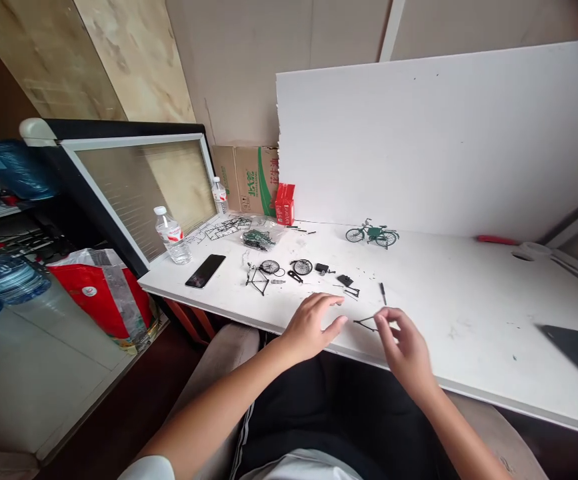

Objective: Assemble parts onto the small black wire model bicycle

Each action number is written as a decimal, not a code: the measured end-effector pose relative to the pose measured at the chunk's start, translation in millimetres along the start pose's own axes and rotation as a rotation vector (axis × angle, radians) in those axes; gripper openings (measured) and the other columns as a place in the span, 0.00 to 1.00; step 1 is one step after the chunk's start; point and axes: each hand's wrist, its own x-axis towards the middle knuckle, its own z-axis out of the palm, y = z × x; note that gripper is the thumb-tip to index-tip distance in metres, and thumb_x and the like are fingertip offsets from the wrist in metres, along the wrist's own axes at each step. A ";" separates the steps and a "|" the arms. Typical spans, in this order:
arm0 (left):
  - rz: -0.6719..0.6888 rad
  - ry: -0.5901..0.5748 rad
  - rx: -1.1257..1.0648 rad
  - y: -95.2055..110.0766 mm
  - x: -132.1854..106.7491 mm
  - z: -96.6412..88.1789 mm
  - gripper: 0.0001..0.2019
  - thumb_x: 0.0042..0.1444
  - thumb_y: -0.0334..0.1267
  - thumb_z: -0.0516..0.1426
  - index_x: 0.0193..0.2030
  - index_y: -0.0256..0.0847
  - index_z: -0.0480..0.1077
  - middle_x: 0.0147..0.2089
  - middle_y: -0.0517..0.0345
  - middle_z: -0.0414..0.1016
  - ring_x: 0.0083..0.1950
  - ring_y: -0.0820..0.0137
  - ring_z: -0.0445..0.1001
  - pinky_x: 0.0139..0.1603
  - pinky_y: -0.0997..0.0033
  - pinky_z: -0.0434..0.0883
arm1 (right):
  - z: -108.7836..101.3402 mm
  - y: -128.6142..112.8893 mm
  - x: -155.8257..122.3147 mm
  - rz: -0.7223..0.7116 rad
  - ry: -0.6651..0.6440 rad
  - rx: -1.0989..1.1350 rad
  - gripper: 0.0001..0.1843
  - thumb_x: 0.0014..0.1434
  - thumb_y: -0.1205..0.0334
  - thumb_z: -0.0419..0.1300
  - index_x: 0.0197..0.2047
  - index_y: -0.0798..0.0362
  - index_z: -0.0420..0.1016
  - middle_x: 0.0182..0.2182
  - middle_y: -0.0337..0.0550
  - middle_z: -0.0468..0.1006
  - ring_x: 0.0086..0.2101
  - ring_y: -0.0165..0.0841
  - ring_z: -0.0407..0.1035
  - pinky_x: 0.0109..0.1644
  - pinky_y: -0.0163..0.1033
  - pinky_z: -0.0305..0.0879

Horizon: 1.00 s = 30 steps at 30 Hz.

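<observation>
My right hand (406,343) pinches a thin dark forked model piece (365,325) between thumb and fingertips, just above the table's front edge. To its left, my left hand (311,327) is open and holds nothing, thumb and fingers apart and pointing at that piece. Beyond the hands lie small model bicycle parts: a bicycle frame (257,280), a spoked wheel (269,267), a second wheel (301,267), black blocky pieces (322,268) and a small dark stand-like part (353,292). A dark stick-like tool (383,293) lies past my right hand. Further back stands a green model bicycle (373,234).
On the white table (449,280), a phone (205,271) and a water bottle (173,235) stand left. A plastic bag of green parts (260,239), black sprues (227,228) and a red box (285,204) sit behind. A dark flat object (576,350) lies right.
</observation>
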 end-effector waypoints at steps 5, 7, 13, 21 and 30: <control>-0.170 -0.090 -0.271 -12.2 2.5 16.0 0.15 0.70 0.49 0.58 0.53 0.42 0.80 0.52 0.47 0.83 0.55 0.59 0.80 0.60 0.59 0.75 | 22.3 -8.9 22.4 0.021 -0.176 0.142 0.18 0.72 0.43 0.56 0.42 0.49 0.72 0.37 0.45 0.74 0.38 0.38 0.69 0.40 0.39 0.70; -0.235 -0.079 -0.345 -21.4 2.0 18.4 0.16 0.69 0.51 0.59 0.48 0.41 0.81 0.48 0.47 0.84 0.51 0.59 0.81 0.55 0.61 0.76 | 27.7 -11.5 27.8 0.007 -0.251 0.175 0.18 0.72 0.42 0.56 0.41 0.49 0.72 0.38 0.46 0.75 0.40 0.39 0.71 0.41 0.40 0.70; -0.334 -0.053 -0.464 -47.8 9.4 18.8 0.20 0.65 0.55 0.62 0.46 0.38 0.81 0.47 0.45 0.85 0.50 0.59 0.82 0.55 0.62 0.76 | 36.6 -8.2 43.2 0.000 -0.358 0.205 0.20 0.72 0.40 0.55 0.42 0.49 0.73 0.38 0.45 0.77 0.37 0.37 0.69 0.42 0.41 0.69; -0.437 -0.033 -0.632 -61.3 13.1 22.9 0.21 0.60 0.54 0.67 0.43 0.34 0.80 0.44 0.42 0.85 0.48 0.59 0.83 0.55 0.59 0.77 | 43.4 18.5 50.6 0.117 -0.231 0.376 0.23 0.66 0.38 0.64 0.46 0.51 0.79 0.43 0.49 0.80 0.41 0.39 0.74 0.37 0.40 0.72; -0.396 -0.025 -0.531 -66.3 11.1 21.9 0.19 0.59 0.52 0.67 0.42 0.36 0.82 0.43 0.45 0.85 0.46 0.61 0.82 0.51 0.62 0.76 | 46.9 9.1 44.0 0.120 -0.276 0.336 0.24 0.62 0.37 0.67 0.42 0.52 0.80 0.39 0.48 0.81 0.38 0.37 0.72 0.37 0.39 0.72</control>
